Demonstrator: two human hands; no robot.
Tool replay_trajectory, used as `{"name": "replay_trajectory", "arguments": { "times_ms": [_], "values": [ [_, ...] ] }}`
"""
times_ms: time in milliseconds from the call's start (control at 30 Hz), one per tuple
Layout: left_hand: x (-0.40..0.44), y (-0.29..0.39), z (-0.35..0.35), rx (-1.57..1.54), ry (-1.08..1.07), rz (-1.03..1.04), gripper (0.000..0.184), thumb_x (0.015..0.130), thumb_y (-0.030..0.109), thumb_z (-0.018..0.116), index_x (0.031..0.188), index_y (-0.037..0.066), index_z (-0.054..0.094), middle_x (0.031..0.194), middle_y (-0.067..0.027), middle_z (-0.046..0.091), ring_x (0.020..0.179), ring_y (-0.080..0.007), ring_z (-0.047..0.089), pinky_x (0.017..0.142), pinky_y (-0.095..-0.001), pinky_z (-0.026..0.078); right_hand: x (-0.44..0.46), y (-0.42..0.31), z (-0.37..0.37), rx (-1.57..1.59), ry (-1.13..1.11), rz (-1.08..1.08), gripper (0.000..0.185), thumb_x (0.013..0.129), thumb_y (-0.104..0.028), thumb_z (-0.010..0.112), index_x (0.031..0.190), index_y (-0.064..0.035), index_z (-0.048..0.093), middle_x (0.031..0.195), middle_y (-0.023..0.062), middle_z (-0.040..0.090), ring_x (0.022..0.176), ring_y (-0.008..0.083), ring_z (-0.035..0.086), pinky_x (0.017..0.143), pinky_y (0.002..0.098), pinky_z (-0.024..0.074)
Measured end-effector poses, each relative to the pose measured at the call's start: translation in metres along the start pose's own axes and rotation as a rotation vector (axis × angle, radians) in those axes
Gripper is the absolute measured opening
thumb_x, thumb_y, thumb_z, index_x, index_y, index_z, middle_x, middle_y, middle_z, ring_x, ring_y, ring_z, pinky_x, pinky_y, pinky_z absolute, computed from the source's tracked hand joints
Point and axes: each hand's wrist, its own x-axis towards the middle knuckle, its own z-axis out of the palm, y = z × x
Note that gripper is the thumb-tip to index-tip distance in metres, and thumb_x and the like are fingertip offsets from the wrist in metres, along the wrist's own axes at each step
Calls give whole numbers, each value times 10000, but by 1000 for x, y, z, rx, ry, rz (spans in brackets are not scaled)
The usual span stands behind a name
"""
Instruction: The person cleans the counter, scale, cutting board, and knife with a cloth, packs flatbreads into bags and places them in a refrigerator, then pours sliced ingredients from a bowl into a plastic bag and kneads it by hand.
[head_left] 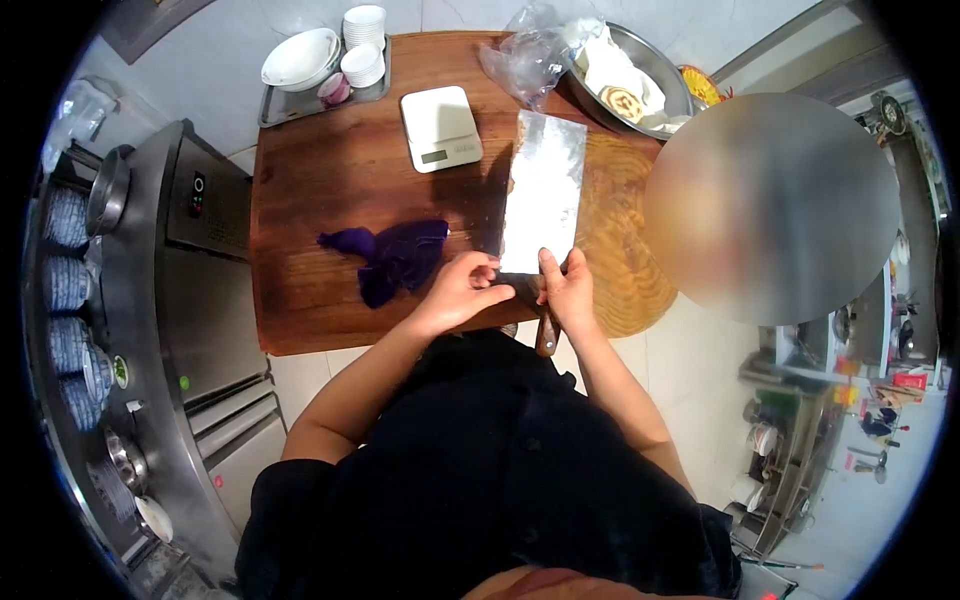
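Stacks of blue-patterned dishes [68,285] are lining the far left as I am watching from a distance, with a stainless-steel cabinet [215,320] standing beside them. On the wooden table [320,190], a metal tray [285,112] is carrying white bowls [298,60] and stacked cups [363,66]; nearer the person, a purple cloth [400,262] is lying crumpled, and beyond it a white digital scale [441,128] is sitting. The left hand [463,292] is hovering by the blade's lower left corner, fingers curling and thumb standing apart with a narrow gap; I cannot tell whether it is touching the steel. Over the table's middle, a broad cleaver [545,190] is pointing away from the person, the right hand [568,292] gripping it where blade meets wooden handle, thumb pressing the flat. Beyond, a clear plastic bag [525,62] is leaning against a metal basin [683,78], which is holding a white cloth [618,65].
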Motion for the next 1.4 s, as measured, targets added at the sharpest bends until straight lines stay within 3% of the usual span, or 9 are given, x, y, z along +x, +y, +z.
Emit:
{"name": "replay_trajectory", "arguments": {
  "times_ms": [67,133,300,400,533,800,900,1000,1400],
  "values": [
    [2,15,7,-55,-61,-119,322,744,195,776,896,-13,583,798,-53,597,722,-95,546,656,-259,474,-4,-2,-3,8,1,-28,193,876,-50,564,1024,-19,444,630,29,514,451,106,491,400,239,414],
    [0,22,19,-180,-11,-50,233,793,163,731,795,-5,570,754,-34,606,713,-72,544,626,-237,455,-10,-3,-4,62,27,-28,183,877,-49,562,1015,-27,444,631,24,513,456,103,486,403,236,411],
    [2,18,35,-327,53,-82,228,807,159,720,713,40,550,681,36,536,641,-34,451,539,-217,371,-21,0,-9,62,52,-45,163,881,-57,577,983,-39,452,643,20,515,467,92,472,410,231,392],
    [-2,22,31,-187,15,-136,177,827,156,696,746,53,578,691,13,571,633,-50,485,569,-207,382,-28,-3,-6,95,98,-93,264,910,-259,599,837,-68,433,557,5,482,408,82,441,377,230,362],
    [-3,24,30,-233,-30,-172,201,821,158,703,710,61,565,665,16,562,611,-54,484,559,-202,376,-32,-1,-15,40,63,-52,208,899,-179,610,917,-43,453,614,5,504,469,83,466,413,234,392],
    [-3,36,33,-279,-124,-232,175,821,146,697,736,38,589,708,1,580,647,-67,504,588,-215,395,-41,-13,-32,-15,39,-78,238,901,-214,607,894,-30,456,617,14,518,472,78,471,418,231,398],
    [-4,42,37,-343,-113,-223,277,785,183,742,649,63,533,635,26,531,571,-38,434,478,-217,329,-45,-17,-35,-24,44,-116,231,901,-211,607,902,-29,464,614,10,518,473,74,470,420,229,398],
    [-2,49,33,-269,-192,-289,180,825,158,692,743,32,593,723,-6,587,669,-72,514,610,-214,399,-47,-19,-39,-13,49,-115,223,900,-206,607,906,-31,469,608,5,514,473,72,468,420,230,395],
    [8,63,39,-328,-165,-213,184,813,143,704,718,48,578,691,1,579,644,-73,507,595,-214,390,-56,-21,-57,-67,52,-107,189,898,-164,593,946,-17,482,609,7,516,472,74,465,427,245,391]
  ]
}}
